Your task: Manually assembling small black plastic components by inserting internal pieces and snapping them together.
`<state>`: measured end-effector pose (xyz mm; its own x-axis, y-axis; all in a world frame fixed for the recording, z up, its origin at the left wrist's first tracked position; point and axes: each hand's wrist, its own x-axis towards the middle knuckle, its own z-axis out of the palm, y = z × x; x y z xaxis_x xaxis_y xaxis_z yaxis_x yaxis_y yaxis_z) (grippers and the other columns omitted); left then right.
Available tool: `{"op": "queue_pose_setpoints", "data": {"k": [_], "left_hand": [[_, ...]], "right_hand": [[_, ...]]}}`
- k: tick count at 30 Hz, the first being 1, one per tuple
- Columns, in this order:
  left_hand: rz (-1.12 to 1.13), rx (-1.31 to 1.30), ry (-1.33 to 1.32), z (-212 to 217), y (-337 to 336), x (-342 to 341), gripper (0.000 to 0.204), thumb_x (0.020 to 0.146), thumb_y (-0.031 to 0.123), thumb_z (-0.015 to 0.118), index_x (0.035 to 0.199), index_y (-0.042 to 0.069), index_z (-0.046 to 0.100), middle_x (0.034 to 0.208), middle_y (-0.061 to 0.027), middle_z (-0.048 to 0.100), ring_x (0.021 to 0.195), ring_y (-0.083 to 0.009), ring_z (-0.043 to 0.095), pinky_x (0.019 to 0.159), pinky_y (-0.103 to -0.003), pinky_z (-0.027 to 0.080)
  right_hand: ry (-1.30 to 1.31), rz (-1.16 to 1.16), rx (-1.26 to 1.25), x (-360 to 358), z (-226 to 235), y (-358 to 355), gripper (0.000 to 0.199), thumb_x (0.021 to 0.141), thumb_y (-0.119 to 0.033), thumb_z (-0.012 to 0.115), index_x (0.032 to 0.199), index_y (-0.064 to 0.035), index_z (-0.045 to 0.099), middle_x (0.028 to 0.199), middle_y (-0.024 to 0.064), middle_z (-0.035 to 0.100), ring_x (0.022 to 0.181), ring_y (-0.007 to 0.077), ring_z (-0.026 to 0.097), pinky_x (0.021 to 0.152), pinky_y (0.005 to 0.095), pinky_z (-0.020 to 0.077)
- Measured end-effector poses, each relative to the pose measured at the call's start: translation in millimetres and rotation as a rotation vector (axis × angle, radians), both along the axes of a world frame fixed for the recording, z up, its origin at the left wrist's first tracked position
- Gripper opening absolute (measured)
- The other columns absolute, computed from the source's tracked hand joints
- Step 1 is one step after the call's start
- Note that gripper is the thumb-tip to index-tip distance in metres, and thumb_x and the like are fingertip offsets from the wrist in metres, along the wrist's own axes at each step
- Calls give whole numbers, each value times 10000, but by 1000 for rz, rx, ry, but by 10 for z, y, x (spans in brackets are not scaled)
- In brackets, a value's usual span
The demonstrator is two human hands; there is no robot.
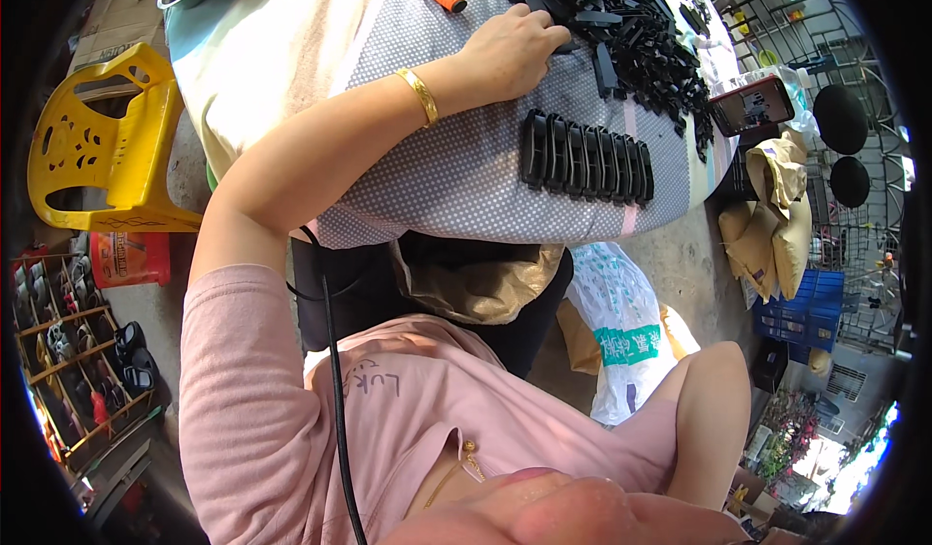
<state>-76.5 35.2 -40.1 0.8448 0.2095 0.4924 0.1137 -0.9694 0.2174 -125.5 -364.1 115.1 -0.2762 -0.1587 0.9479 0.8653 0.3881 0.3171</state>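
While the left hand [515,52] reaches black pieces [633,48], grip curled, opening and hold indistinct, right hand unseen

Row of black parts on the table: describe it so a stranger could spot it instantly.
Find the cloth-covered table, then the heap of black pieces at its far right. The row of black parts lies toward the near edge, a neat side-by-side line, unlike the jumbled heap.
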Motion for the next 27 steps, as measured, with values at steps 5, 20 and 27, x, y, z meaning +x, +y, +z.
{"op": "queue_pose_setpoints", "data": {"k": [5,20,27], "left_hand": [[11,6,-1,9,-6,-28,346,745,89,565,1091,72,559,993,-84,566,987,-247,520,870,-345,448],[17,-148,-56,-15,62,-120,356,743,91,552,1092,30,524,966,-130,567,951,-297,528,854,-377,434],[-92,-310,-122,188,-80,7,403,711,97,577,1101,6,526,910,-169,562,889,-319,539,792,-378,438]], "right_hand": [[-67,12,6,-47,66,-43,281,849,-249,429,977,-26,542,926,96,492,855,201,479,695,286,424],[-281,31,44,-318,132,257,257,834,-229,424,934,-37,563,830,64,528,774,191,494,646,278,417],[873,-146,-60,1654,-647,604,309,898,-222,388,970,27,556,907,138,607,647,154,538,569,233,452]]}}
